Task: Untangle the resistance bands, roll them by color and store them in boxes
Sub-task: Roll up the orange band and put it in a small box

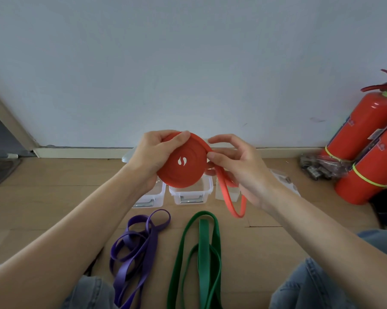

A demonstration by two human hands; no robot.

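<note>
Left hand grips red coil; right hand pinches its tail. Keep tension; wind flat.

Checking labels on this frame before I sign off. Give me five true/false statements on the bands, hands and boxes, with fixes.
1. The left hand grips a coiled red resistance band. True.
2. The red band is fully rolled. False: a loose tail loop hangs below the right hand, which pinches the tail.
3. The purple band lies loose on the floor. True.
4. The green band is already in a box. False: it lies unrolled on the floor, to the right of the purple one.
5. The clear plastic boxes sit nearer the person than the loose bands. False: they sit beyond them, toward the wall.
</note>
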